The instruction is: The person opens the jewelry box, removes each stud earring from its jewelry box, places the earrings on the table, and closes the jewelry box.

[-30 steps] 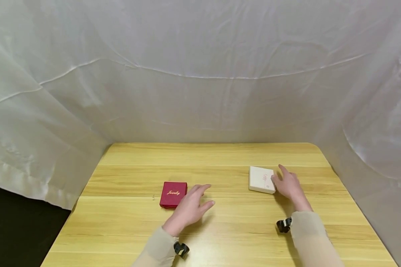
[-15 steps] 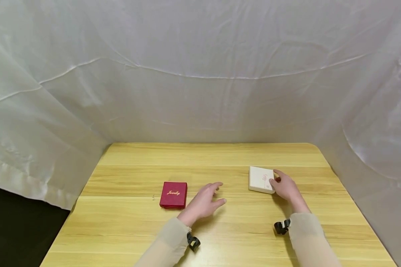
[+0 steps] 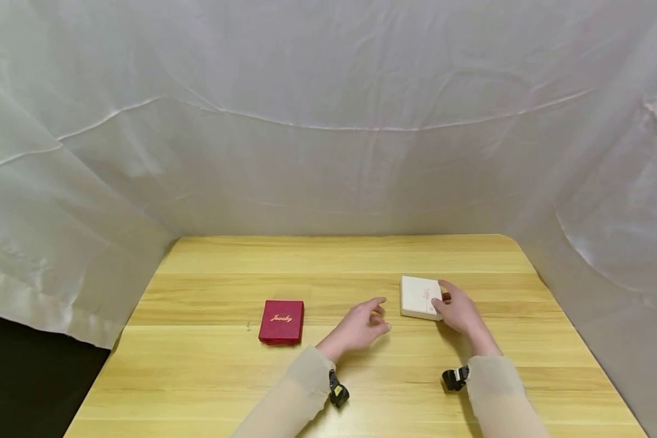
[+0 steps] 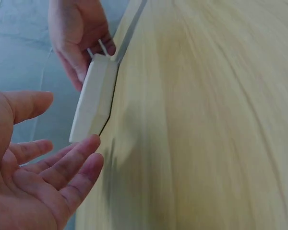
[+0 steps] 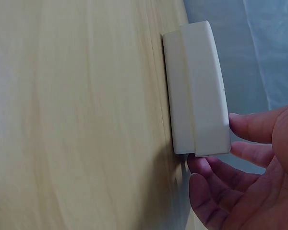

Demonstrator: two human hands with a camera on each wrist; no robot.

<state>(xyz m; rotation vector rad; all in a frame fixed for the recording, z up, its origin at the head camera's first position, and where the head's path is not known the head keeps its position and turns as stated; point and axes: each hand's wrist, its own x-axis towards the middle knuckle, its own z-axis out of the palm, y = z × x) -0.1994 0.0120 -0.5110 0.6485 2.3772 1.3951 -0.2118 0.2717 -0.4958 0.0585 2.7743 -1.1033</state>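
Note:
A small white lidded box [image 3: 418, 295] with pink print lies flat on the table. Its lid [image 5: 206, 91] and base [image 5: 178, 96] meet along a seam in the right wrist view. My right hand [image 3: 458, 310] pinches its right end, thumb at the top edge, other fingers curled at the side. My left hand [image 3: 358, 325] hovers left of the box, holding nothing. Its fingers [image 4: 69, 170] spread loosely, and the fingertips overlap the box's near end in the left wrist view. Further left lies a dark red box [image 3: 281, 322] with "Jewelry" in gold letters.
The wooden table [image 3: 208, 377] has pale curtains [image 3: 328, 170] behind it and at both sides. A small mark [image 3: 249, 326] shows on the tabletop left of the red box. Each wrist carries a small black camera [image 3: 338, 392].
My left hand has moved right, from beside the red box towards the white box. My right hand has closed its thumb and fingers on the white box's end. The head view has shifted slightly.

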